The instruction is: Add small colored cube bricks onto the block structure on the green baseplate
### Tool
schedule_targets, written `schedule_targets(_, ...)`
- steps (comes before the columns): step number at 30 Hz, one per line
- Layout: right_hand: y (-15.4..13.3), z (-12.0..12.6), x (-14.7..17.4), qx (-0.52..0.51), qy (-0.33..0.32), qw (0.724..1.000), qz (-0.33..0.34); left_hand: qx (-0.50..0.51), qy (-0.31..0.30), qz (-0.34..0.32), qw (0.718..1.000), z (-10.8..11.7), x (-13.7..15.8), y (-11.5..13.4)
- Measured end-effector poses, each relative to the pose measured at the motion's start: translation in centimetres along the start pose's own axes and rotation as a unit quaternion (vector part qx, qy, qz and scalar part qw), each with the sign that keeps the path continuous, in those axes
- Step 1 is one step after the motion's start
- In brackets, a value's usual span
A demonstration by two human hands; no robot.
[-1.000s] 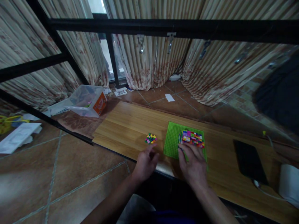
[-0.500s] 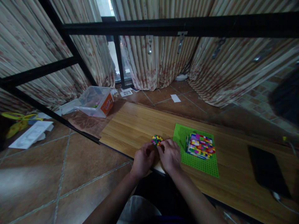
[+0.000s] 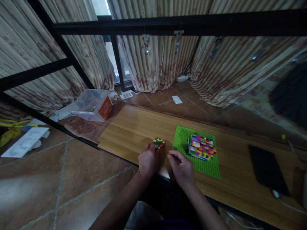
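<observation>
My left hand is closed at the near edge of a small multicoloured cluster of toy building bricks, with its fingertips partly hidden behind the hand. The cluster shows yellow, green, pink and dark pieces. To the right, apart from the cluster, my right hand pinches a tiny orange-red brick between thumb and forefinger. Beyond that hand lies a green studded baseplate. A blocky multicoloured brick build stands on it.
The long wooden board carries the bricks and, at right, a black tablet-like device with a white cable. On the tiled floor at left sit a clear plastic box with an orange label and a white moulded tray. A dark metal rail crosses above.
My right hand has drawn away from the cluster, to the right and nearer to me, with an orange-red brick in its fingertips. My left hand stays at the cluster. The whole view has shifted slightly.
</observation>
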State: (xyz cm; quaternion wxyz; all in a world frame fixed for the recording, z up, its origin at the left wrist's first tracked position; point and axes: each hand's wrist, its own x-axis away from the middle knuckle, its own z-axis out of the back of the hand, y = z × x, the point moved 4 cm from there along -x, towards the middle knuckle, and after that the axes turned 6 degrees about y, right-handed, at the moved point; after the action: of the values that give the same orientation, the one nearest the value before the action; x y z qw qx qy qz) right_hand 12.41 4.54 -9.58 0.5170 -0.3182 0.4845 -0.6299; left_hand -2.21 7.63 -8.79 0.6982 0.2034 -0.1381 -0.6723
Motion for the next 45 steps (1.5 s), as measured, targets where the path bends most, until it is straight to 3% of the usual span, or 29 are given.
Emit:
schedule_targets(3,0.3,0.6,0.3,-0.066,0.001,0.996,-0.052,0.016,-0.004,-0.009,1.0,-0.1,-0.1,-0.1)
schedule_targets(6,0.0,1.1,0.3,-0.124,-0.01,0.989,-0.08,0.134,0.0,-0.022,0.991,0.1,0.5,0.0)
schedule_targets(8,-0.7,1.5,0.4,-0.152,-0.018,0.985,-0.083,0.269,-0.02,-0.021,0.963,0.4,1.1,0.4)
schedule_targets(11,-2.1,2.3,0.4,-0.163,-0.026,0.984,-0.071,0.457,-0.066,-0.003,0.887,1.0,1.8,1.3)
schedule_targets(13,-3.0,2.8,0.3,-0.161,-0.023,0.985,-0.063,0.518,-0.08,0.013,0.852,1.5,2.1,2.0)
schedule_targets(15,-3.7,3.3,0.3,-0.157,-0.016,0.986,-0.057,0.536,-0.082,0.026,0.84,2.0,2.1,2.7)
schedule_targets(24,-4.9,4.3,0.6,-0.144,0.009,0.989,-0.013,0.547,-0.052,0.032,0.835,3.4,2.3,4.4)
schedule_targets(35,-5.0,4.1,1.4,-0.205,0.095,0.972,-0.06,0.528,-0.015,0.031,0.849,3.7,2.9,5.3)
schedule_targets(41,-4.4,3.5,2.1,-0.235,0.116,0.962,-0.085,0.554,0.0,0.037,0.832,3.5,3.2,5.5)
schedule_targets(45,-3.9,3.4,1.9,-0.238,0.113,0.959,-0.107,0.542,-0.006,0.027,0.84,3.3,3.0,5.6)
